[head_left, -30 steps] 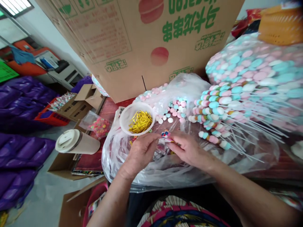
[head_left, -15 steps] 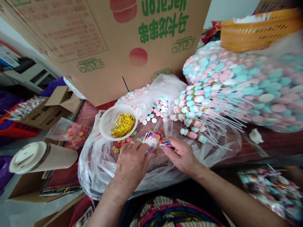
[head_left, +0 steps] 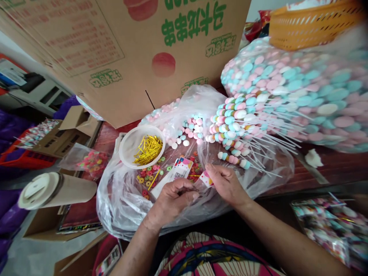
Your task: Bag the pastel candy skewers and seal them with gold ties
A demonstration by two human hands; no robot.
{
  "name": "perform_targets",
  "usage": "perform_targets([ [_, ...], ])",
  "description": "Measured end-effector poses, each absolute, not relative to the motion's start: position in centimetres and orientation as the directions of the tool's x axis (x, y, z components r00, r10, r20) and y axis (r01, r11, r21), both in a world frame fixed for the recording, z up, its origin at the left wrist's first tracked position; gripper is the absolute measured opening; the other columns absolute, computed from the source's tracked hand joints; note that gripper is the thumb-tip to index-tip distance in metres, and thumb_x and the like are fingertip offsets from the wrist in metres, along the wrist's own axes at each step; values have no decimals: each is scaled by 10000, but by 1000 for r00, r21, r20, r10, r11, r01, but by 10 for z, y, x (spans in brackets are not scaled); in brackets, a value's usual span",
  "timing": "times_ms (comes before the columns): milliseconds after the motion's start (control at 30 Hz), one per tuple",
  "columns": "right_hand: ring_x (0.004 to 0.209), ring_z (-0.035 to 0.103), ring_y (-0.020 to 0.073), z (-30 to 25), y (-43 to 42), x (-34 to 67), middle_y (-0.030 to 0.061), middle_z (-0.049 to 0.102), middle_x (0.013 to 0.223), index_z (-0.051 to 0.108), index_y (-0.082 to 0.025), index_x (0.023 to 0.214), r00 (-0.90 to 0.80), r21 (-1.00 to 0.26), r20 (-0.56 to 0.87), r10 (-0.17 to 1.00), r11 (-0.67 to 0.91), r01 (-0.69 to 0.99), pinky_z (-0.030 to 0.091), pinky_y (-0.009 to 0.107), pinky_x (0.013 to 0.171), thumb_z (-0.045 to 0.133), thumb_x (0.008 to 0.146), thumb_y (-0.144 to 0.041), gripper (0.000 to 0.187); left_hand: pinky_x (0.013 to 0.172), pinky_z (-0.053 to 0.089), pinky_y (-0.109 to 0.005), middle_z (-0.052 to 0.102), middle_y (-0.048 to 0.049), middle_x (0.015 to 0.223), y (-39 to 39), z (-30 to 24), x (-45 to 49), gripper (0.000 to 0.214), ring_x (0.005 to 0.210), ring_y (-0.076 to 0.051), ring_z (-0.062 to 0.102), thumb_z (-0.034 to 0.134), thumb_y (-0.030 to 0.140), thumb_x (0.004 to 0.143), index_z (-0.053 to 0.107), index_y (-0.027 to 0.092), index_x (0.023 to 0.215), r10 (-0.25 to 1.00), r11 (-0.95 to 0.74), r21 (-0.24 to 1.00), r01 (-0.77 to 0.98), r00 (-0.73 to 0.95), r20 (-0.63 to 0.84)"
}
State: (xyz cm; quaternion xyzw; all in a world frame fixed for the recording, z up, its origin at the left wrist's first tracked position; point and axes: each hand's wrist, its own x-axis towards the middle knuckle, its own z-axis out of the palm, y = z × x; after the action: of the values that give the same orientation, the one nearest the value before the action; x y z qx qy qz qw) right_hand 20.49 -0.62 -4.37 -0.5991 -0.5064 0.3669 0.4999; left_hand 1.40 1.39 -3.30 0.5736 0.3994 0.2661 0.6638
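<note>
My right hand [head_left: 230,186] pinches a small printed packet [head_left: 206,179], white with coloured dots, between thumb and fingers. To its left, my left hand [head_left: 175,201] has its fingers curled toward the thumb; whether anything thin is between them is hidden. Just beyond my left hand lies a stack of similar printed packets [head_left: 179,169] on a clear plastic sheet [head_left: 115,211]. A gold twist tie [head_left: 154,179] lies left of the stack, among small coloured candy rings [head_left: 142,176]. Behind them stands a white bowl [head_left: 125,151] with gold twist ties in it.
Marshmallow skewers [head_left: 238,126] are piled at the right, in front of a big bag of marshmallows [head_left: 324,92]. A large carton [head_left: 138,73] stands at the back. At the left lie a lidded cup [head_left: 76,186] and a bag of candy rings [head_left: 93,161]. An orange basket [head_left: 310,28] sits back right.
My left hand has come off the packet stack toward me, its fingers now curled. My right hand has turned the packet, its dotted face showing. Gold twist ties now show near the stack.
</note>
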Motion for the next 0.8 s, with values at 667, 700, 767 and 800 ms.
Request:
perform_targets([
  [667, 724, 608, 214, -36, -55, 345, 114, 675, 834, 568, -170, 1101, -274, 119, 529, 803, 249, 961, 469, 323, 656, 503, 868, -114, 248, 801, 429, -348, 739, -65, 869, 27, -26, -28, 191, 769, -167, 649, 498, 285, 922, 661, 211, 990, 601, -792, 456, 406, 647, 468],
  [700, 732, 605, 205, -29, -55, 340, 112, 673, 845, 545, -175, 1136, -303, 103, 577, 758, 300, 948, 468, 315, 671, 518, 867, -110, 278, 810, 428, -349, 740, -62, 867, 27, -25, -28, 188, 771, -166, 650, 497, 278, 922, 658, 211, 990, 593, -797, 458, 394, 653, 471],
  [767, 719, 595, 191, -17, -52, 327, 93, 665, 844, 511, -199, 1191, -366, 79, 605, 707, 404, 911, 453, 319, 669, 529, 855, -77, 358, 822, 427, -352, 739, -57, 861, 27, -23, -27, 193, 769, -163, 651, 484, 275, 926, 655, 214, 989, 593, -791, 481, 379, 666, 452],
  [800, 701, 589, 185, -13, -50, 321, 78, 661, 827, 504, -214, 1201, -400, 70, 597, 695, 451, 890, 442, 326, 656, 520, 851, -61, 382, 827, 426, -354, 739, -57, 861, 27, -21, -27, 203, 769, -163, 650, 472, 283, 931, 655, 216, 987, 602, -781, 498, 377, 667, 439],
])
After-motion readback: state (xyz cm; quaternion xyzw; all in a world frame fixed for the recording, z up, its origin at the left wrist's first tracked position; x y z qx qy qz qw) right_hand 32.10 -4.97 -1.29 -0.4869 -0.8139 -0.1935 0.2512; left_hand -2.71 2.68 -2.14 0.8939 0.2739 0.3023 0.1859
